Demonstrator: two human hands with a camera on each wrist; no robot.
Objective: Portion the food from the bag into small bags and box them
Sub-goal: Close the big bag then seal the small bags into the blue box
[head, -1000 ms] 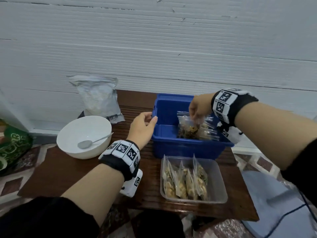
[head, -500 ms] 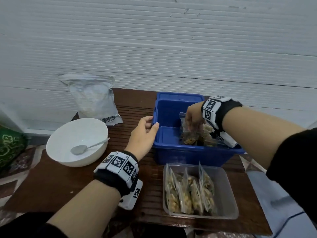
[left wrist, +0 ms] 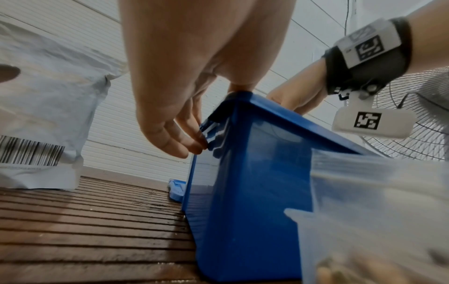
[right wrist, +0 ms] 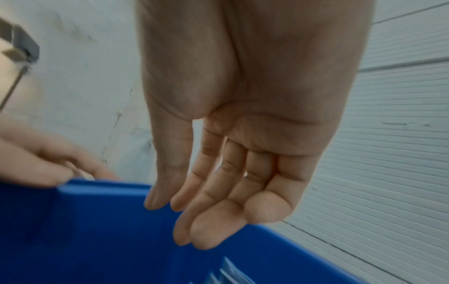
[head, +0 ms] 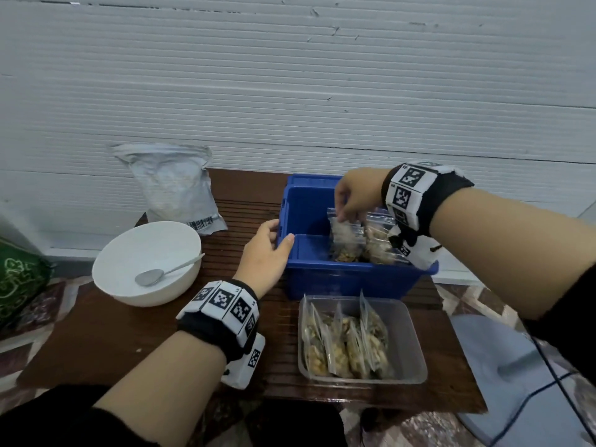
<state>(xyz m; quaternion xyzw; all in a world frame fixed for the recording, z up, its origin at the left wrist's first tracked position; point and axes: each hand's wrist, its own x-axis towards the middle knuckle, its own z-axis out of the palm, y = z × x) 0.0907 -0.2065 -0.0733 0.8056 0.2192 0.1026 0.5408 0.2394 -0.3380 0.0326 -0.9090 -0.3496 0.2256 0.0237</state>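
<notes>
Filled small bags being stood in a blue box (head: 322, 279) on the table (head: 96, 343).

The left hand (head: 263, 256) grips the box's near-left corner, thumb over the rim; the right hand (head: 354, 193), fingers straight and apart, hovers over an upright small bag (head: 346, 237) inside. More small bags stand in the clear container (head: 416, 343); the food bag (head: 174, 185) leans against the wall.

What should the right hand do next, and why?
Probably reach for a bag in the tub: the right hand hangs open and empty over the box, where two bags stand, while the left hand holds its rim.
</notes>
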